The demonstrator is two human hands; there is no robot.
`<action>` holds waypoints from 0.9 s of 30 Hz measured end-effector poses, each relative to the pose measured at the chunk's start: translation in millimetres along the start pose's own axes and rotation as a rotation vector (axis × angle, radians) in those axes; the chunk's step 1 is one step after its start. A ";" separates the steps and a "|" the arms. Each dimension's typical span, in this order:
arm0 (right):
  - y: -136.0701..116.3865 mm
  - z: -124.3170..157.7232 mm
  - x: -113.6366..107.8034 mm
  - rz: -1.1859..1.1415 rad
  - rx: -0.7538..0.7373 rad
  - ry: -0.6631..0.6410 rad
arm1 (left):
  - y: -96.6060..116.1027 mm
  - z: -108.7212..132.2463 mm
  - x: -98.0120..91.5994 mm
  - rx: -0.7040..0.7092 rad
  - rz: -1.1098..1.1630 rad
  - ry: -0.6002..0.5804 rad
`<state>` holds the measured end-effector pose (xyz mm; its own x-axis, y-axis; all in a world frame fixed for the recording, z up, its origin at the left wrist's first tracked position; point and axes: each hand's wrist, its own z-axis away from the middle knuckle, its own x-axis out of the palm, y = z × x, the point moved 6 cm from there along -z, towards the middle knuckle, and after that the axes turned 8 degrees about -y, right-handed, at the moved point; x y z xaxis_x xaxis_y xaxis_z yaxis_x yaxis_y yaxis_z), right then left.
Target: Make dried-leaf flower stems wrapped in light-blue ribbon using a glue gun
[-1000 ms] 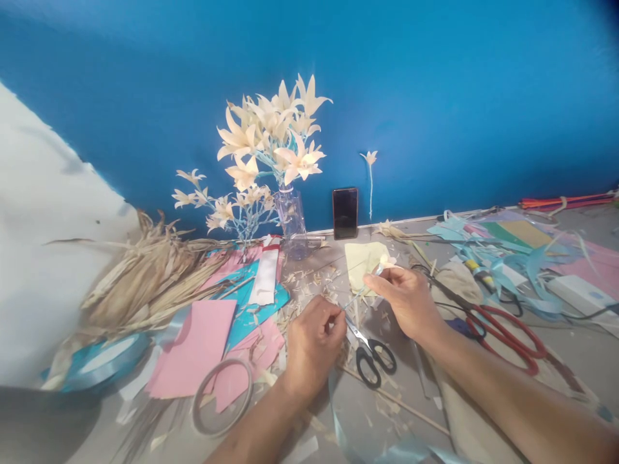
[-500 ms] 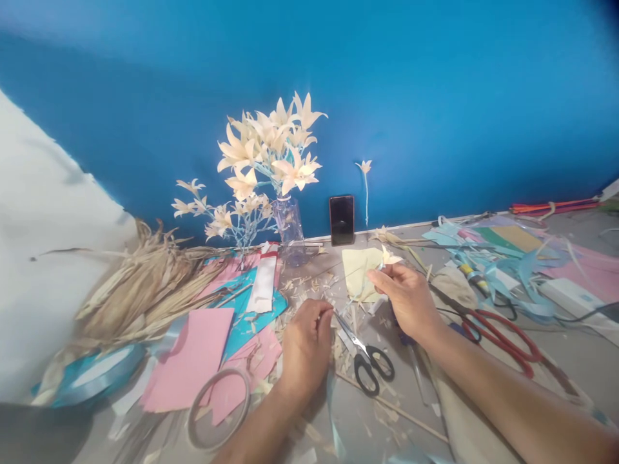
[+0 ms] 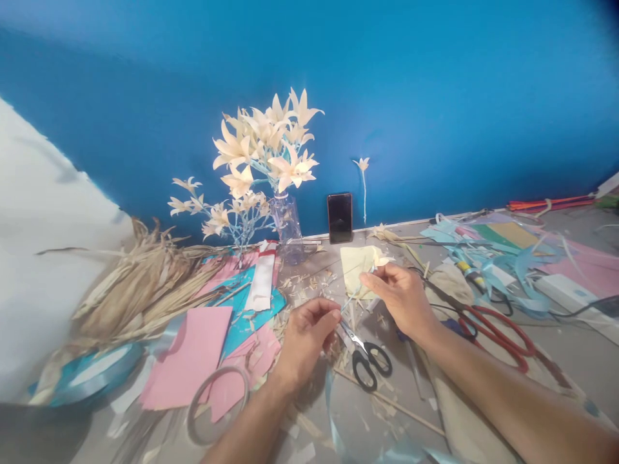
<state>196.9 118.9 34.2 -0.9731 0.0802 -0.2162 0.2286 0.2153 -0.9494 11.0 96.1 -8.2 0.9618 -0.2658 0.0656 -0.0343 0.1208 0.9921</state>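
Observation:
A small cream artificial flower (image 3: 382, 259) on a thin light-blue stem (image 3: 351, 299) stretches between my hands. My right hand (image 3: 402, 301) pinches it just below the petals. Lower and to the left, my left hand (image 3: 309, 335) is closed with thumb and forefinger on the stem's other end. Black-handled scissors (image 3: 366, 357) lie just right of my left hand, blades toward it. Behind the flower, a pale yellow paper sheet (image 3: 352, 263) lies on the grey surface. Further back, cream flowers (image 3: 264, 138) stand in a clear plastic bottle (image 3: 287, 225).
Pink paper (image 3: 193, 354), a tape roll (image 3: 192, 412) and dried husks (image 3: 126, 290) lie left. Red-handled shears (image 3: 503, 335) lie near my right forearm. A phone (image 3: 340, 218) leans against the blue wall, beside a single flower (image 3: 363, 166). Ribbons (image 3: 520, 274) lie at right.
My left hand has turned, its thumb now across the forefinger, and more light-blue stem shows between the hands. The right hand and flower have shifted slightly left. The view moved a little.

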 end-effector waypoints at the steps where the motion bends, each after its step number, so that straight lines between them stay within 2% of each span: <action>1: -0.5 0.2 0.0 0.004 0.001 -0.004 | 1.1 -0.1 -0.8 0.011 -0.028 0.009; 12: -5.6 1.8 2.1 0.001 -0.031 -0.028 | 2.4 3.3 -1.9 0.151 -0.250 0.060; 22: -4.1 -0.6 -0.5 -0.007 -0.034 0.002 | 6.5 6.2 -3.7 0.088 -0.109 0.113; 27: -1.5 0.5 2.3 -0.021 -0.023 -0.027 | 5.0 6.5 -0.6 0.104 -0.176 0.050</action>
<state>194.3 118.4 35.0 -0.9779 0.0492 -0.2030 0.2088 0.2391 -0.9483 8.5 90.7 -2.6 0.9675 -0.2262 -0.1129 0.1104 -0.0237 0.9936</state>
